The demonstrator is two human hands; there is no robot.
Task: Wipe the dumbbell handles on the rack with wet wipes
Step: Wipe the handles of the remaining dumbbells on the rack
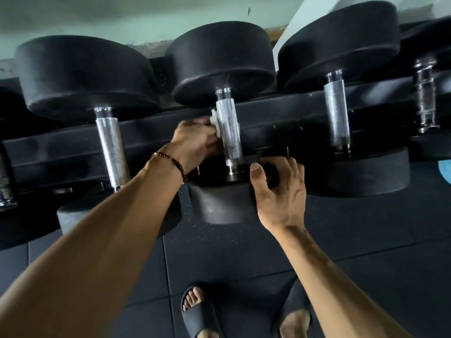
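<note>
Several black dumbbells lie across a black rack (280,123), their knurled chrome handles pointing toward me. My left hand (195,140) pinches a crumpled white wet wipe (215,120) against the left side of the middle dumbbell's handle (229,132). My right hand (280,191) grips the near black head (219,206) of that same dumbbell, thumb on top and fingers curled over its rim. The left neighbour's handle (112,150) and the right neighbour's handle (338,113) are bare.
A smaller all-chrome dumbbell handle (425,96) sits at the far right of the rack. Dark rubber floor tiles (244,259) lie below, with my feet in dark slides (200,311) close to the rack. A blue object (445,169) shows at the right edge.
</note>
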